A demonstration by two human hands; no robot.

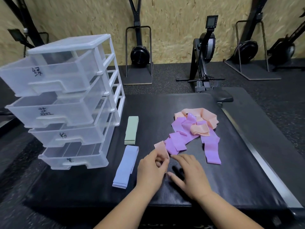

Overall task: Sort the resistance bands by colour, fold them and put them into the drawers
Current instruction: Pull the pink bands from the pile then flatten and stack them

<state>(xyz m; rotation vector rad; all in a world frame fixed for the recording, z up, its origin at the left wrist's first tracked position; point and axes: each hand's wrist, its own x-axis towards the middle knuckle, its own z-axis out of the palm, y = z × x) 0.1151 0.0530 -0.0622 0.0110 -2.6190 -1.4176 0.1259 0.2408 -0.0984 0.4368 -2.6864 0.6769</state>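
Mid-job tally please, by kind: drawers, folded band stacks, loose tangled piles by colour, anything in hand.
Clear drawers: 4
Folded stacks: 2, the green stack and the blue stack
Loose tangled piles: 2, the purple bands and the peach bands
Held peach band, pinched in the left hand: 1
Total: 9

Pinching a peach band [161,148] in the left grip [151,169]; right grip [193,177] flat on the counter [231,171] beside it. Just left of the left grip, a folded blue band [126,167]; beyond the right grip, a purple-peach tangle [193,128].
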